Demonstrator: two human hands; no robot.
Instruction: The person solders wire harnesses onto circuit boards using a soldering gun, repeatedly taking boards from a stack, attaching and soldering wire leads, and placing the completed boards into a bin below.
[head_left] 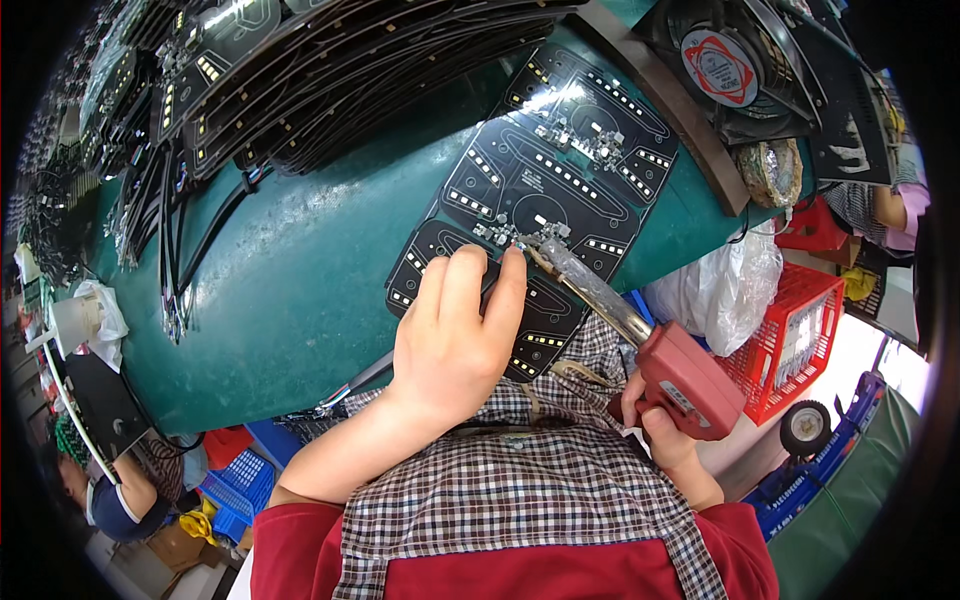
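Note:
A black circuit-board panel [495,150] with rows of small yellowish LEDs lies slanted on the green table mat. My left hand [450,335] rests over its near part, closed around a black cable [375,369] whose coloured wire ends stick out behind the wrist. The fingertips meet the board by a cluster of small parts [495,232]; the cable's far end is hidden under them. In my right hand [660,435] is a red soldering gun [690,380], its metal barrel slanting up and left. Its tip touches or nearly touches the board beside my left index finger.
Stacked black LED boards [330,90] fill the far left, with bundled black cables [175,230] hanging from them. A dark bar [665,100], a fan [725,70] and a round stone-like piece [770,172] border the right. A plastic bag [725,290] and red crate [800,335] stand beyond.

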